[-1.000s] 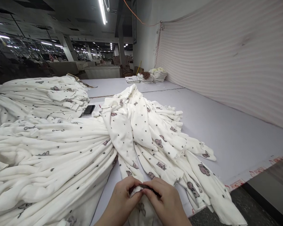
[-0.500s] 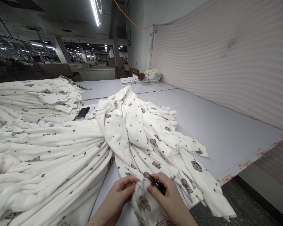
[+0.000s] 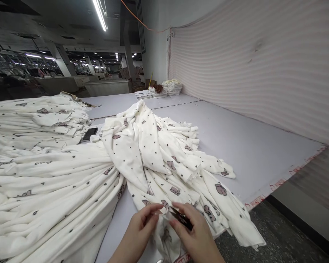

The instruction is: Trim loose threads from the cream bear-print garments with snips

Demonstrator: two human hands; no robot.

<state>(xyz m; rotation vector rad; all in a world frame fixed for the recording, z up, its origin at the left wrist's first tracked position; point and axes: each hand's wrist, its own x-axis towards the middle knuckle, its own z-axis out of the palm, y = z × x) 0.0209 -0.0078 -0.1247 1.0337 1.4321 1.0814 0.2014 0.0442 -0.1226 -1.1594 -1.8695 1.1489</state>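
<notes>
Dark thread snips lie in my right hand, its fingers closed round them and the blades pointing left. The blades are at the top edge of a white printed cloth piece, which hangs at the table's front edge. My left hand pinches the upper left edge of this piece between thumb and fingers. Whether a thread lies between the hands is too small to tell. Just beyond them spreads a heap of white fabric with grey-brown animal figures and small dark marks.
More printed fabric lies gathered in folds on the left, with another pile behind it. A black phone rests between the piles. Paper stacks stand at the table's far end, beside a striped cloth screen.
The view has shifted slightly, so the scene sits further left. The snips' blades show more apart now. My left fingers have spread a little at the cloth's edge.
</notes>
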